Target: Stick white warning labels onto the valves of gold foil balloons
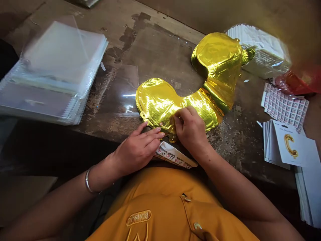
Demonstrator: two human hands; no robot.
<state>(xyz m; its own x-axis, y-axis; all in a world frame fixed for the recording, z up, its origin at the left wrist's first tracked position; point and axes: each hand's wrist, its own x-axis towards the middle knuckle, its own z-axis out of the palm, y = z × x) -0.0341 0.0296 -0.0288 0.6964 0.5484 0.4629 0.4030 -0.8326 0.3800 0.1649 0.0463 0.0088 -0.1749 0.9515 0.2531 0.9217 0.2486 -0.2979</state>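
A flat gold foil balloon, curved like a letter C, lies creased on the dark table. My left hand rests on its near left edge, fingers stretched out and lying flat over the foil. Just to the right, my right hand has its fingers curled and pinched together against the balloon's surface; whatever is between the fingertips is hidden. Below and between both hands, a strip of CE-marked stickers sits at the table's front edge, close to my body.
Stacked clear plastic bags lie at the left, with a single clear bag beside them. To the right are a plastic-wrapped white stack, a sticker sheet, red plastic and folded cards picturing a gold C balloon.
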